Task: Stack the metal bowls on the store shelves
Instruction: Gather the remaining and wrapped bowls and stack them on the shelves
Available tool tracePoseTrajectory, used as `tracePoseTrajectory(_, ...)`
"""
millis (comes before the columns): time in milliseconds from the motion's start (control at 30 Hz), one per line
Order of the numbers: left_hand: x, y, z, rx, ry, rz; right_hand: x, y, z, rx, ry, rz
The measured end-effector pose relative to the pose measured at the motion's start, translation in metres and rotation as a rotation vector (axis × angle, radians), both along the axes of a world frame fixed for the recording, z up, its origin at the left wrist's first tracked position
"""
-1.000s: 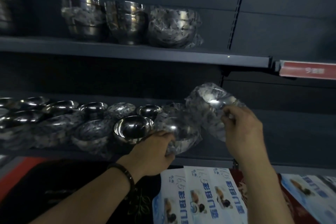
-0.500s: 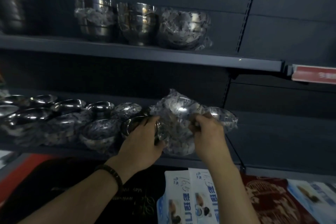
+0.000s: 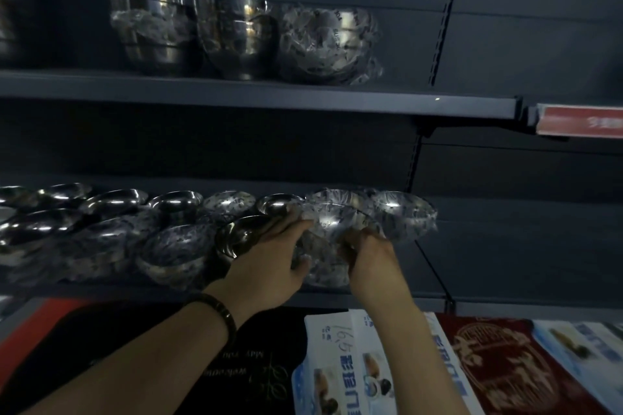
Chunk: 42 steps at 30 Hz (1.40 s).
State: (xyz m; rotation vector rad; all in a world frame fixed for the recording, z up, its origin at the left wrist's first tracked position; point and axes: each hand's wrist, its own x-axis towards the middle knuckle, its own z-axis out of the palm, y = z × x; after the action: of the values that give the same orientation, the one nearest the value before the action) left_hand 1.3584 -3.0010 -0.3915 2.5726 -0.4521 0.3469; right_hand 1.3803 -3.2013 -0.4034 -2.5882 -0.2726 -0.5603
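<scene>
On the middle shelf [image 3: 488, 266], near its front edge, sat a shiny steel bowl [image 3: 332, 221] sealed in crinkled clear plastic printed with dark specks. The left hand [image 3: 269, 259] cupped its left side, thumb below; the right hand [image 3: 371, 256] pinched its near rim with curled fingers.

Dim and bluish-grey all over, with the dark shelf backing [image 3: 539, 44] almost featureless and deep shadow beneath the upper shelf [image 3: 303, 101] across the middle of the frame. Small hard glints on the plastic-wrapped bowl [image 3: 332, 222] at centre and on the stacked steel bowls [image 3: 236, 37] at upper left, brightest on the printed packages [image 3: 354, 364] at the bottom. Smeared by motion blur at the left edge over the row of low bowls [image 3: 50, 229], soft and grainy elsewhere, the upright [image 3: 445, 20] slanted by wide-angle distortion.
</scene>
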Motion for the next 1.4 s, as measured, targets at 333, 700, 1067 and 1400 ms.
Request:
tracePoseTrajectory(333,0.002,0.001,0.000,0.102,0.100,-0.008,0.000,0.006,-0.007,0.004,0.047,0.005)
tracePoseTrajectory(700,0.000,-0.028,0.018,0.169,-0.154,0.041,-0.006,-0.055,0.044,0.377,-0.025,-0.039)
tracePoseTrajectory(1067,0.033,-0.045,-0.024,0.133,-0.267,-0.009,0.077,-0.113,-0.044,0.327,-0.017,-0.295)
tracePoseTrajectory(1400,0.043,-0.044,-0.050,0.107,-0.395,0.015,0.124,-0.114,-0.054,0.286,0.119,-0.463)
